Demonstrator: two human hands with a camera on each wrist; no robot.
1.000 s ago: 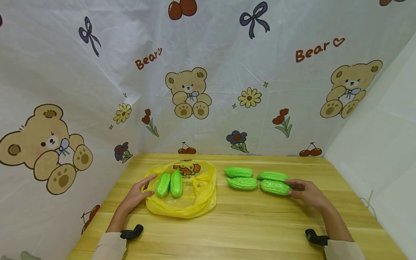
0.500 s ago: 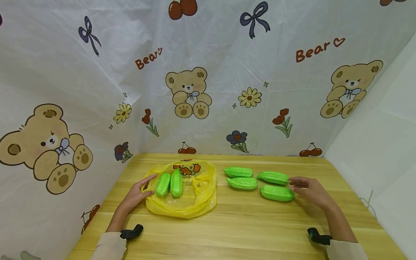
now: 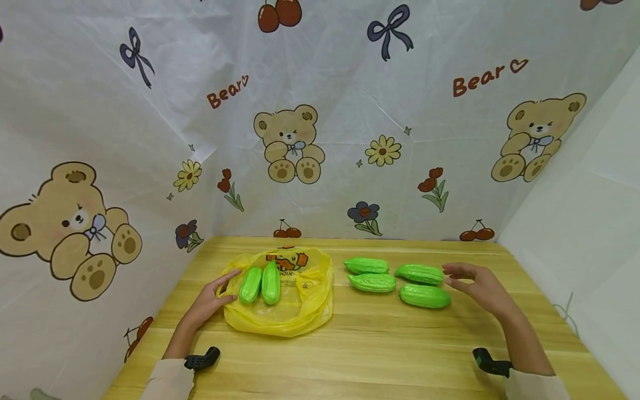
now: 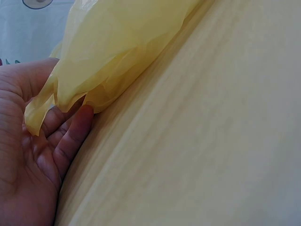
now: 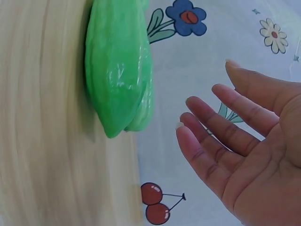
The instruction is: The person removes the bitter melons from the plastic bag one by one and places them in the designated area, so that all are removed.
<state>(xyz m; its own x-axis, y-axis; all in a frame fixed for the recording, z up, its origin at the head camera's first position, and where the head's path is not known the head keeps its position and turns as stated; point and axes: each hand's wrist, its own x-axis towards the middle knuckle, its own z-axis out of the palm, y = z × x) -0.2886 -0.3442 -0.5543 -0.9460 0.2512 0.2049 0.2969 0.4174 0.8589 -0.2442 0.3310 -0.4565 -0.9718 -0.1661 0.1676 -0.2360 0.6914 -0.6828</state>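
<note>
My left hand (image 3: 208, 300) holds the left rim of a yellow plastic bag (image 3: 316, 278), its thumb and index finger spread along the edge. In the left wrist view, a loop of the bag (image 4: 117, 52) drapes over the palm and the curled fingers (image 4: 75, 134) meet the plastic. Two bright green bitter melons (image 3: 250, 285) lie side by side on the bag. My right hand (image 3: 480, 286) hovers with relaxed fingers just right of a bitter melon (image 3: 419, 273), holding nothing; in the right wrist view its fingers (image 5: 230, 134) are apart from the nearest melon (image 5: 115, 70).
Another bitter melon (image 3: 425, 296) lies in front of the far right one, with two more (image 3: 372, 283) to their left. All rest on the wooden table (image 3: 350, 355). A bear-printed cloth (image 3: 340, 183) hangs behind, and a white wall (image 3: 595, 222) stands to the right.
My right hand has let go of the front right bitter melon, which now lies slightly nearer the front edge, and has lifted back and up. The left hand has not moved.
</note>
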